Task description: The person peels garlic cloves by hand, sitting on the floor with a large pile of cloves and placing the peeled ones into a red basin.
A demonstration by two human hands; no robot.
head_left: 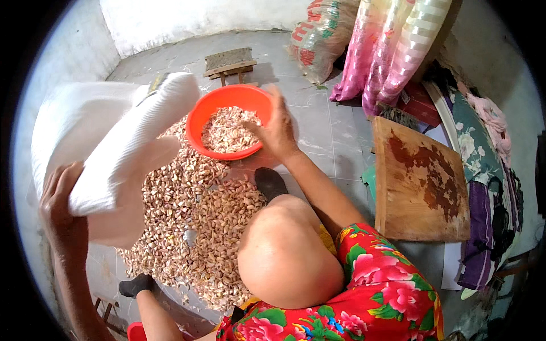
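My left hand (pixel 60 196) grips the edge of a white woven sack (pixel 122 145), with fingers curled over it. The sack is raised, partly folded and blurred, and covers part of the heap behind it. My right hand (pixel 277 129) is at the right rim of an orange-red plastic basin (pixel 196 133). Its thumb reaches over the inside while the fingers stretch along the rim, apart; no grip on the basin shows. In the basin lie pale pinkish pieces that look like garlic cloves (pixel 227 128). A wide heap of similar cloves (pixel 182 199) spreads over the floor below.
A small low stool (pixel 230 61) stands beyond the basin. Further back are a stuffed plastic sack (pixel 321 42) and a pink-white curtain (pixel 392 51). To the right are a stained wooden board (pixel 421 179) and piled fabrics (pixel 483 136). My bent knee (pixel 290 250) rises beside the heap.
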